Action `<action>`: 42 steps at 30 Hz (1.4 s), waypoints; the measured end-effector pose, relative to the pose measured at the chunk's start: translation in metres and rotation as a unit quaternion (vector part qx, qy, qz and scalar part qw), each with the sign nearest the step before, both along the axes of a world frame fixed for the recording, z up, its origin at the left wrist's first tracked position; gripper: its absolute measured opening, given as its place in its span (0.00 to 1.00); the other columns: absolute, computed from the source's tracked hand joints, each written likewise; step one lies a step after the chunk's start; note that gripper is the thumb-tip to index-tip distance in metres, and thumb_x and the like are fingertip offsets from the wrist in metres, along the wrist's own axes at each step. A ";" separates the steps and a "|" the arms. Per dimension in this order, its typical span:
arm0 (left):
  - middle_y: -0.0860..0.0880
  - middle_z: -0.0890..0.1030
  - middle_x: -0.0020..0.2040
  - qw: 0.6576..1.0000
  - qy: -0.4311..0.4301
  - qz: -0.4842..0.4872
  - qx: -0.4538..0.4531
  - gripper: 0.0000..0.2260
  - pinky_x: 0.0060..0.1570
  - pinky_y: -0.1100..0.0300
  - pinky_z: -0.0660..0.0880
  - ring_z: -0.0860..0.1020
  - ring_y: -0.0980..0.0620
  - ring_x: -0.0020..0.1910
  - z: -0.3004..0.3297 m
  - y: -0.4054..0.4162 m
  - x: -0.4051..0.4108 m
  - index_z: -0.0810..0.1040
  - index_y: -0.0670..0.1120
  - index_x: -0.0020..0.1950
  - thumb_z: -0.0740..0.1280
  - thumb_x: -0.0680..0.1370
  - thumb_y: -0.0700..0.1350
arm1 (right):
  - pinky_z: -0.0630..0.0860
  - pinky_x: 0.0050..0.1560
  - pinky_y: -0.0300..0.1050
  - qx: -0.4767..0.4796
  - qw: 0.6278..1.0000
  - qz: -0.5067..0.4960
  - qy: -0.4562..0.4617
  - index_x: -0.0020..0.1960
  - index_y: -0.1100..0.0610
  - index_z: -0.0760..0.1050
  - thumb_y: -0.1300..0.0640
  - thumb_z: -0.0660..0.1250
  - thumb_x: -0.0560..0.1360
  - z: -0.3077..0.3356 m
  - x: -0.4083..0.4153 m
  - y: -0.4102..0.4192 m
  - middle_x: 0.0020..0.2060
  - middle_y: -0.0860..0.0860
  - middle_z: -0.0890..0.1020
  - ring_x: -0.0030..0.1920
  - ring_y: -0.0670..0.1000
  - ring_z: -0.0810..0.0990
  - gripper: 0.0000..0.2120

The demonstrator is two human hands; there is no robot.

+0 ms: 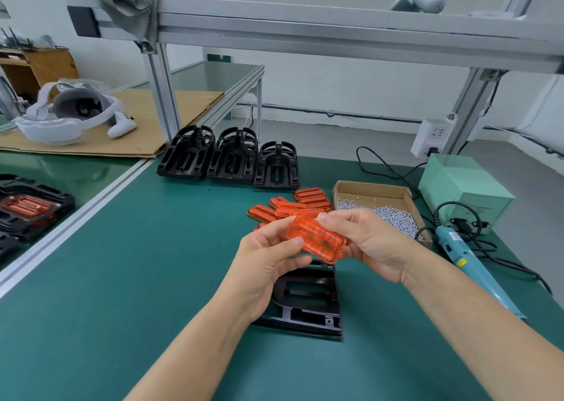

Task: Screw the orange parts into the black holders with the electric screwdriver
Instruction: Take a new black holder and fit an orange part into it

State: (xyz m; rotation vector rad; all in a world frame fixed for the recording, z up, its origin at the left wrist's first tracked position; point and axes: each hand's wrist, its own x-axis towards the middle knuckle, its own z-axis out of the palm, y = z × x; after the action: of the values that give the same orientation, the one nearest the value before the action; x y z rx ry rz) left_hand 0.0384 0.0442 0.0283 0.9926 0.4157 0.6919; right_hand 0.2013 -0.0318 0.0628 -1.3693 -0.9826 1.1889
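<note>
Both hands hold one translucent orange part [317,238] in the air above a black holder [308,301] that lies flat on the green mat. My left hand [268,258] pinches the part's left end; my right hand [364,243] grips its right end. A pile of several orange parts [288,208] lies just behind. Three stacks of black holders [229,156] stand further back. The teal electric screwdriver [464,257] lies on the mat to the right, untouched.
A cardboard box of silver screws [393,214] sits right of the orange pile. A pale green power supply [464,186] with cables stands at the far right. Finished holders with orange parts [27,208] lie at the left edge. An aluminium frame [305,28] spans overhead.
</note>
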 end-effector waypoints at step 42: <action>0.58 0.81 0.40 0.788 0.384 -0.048 0.478 0.09 0.44 0.71 0.73 0.78 0.64 0.39 -0.002 0.018 0.002 0.85 0.50 0.48 0.68 0.75 0.39 | 0.73 0.26 0.37 -0.117 0.954 -0.086 -0.262 0.40 0.58 0.81 0.60 0.69 0.75 -0.039 -0.011 -0.034 0.27 0.47 0.80 0.26 0.43 0.76 0.06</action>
State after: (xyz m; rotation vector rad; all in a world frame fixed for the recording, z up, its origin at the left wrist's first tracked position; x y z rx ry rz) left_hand 0.0401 0.0623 0.0263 2.2823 0.7368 0.3385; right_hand 0.1899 -0.0656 0.0239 -1.9821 -1.0766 0.8423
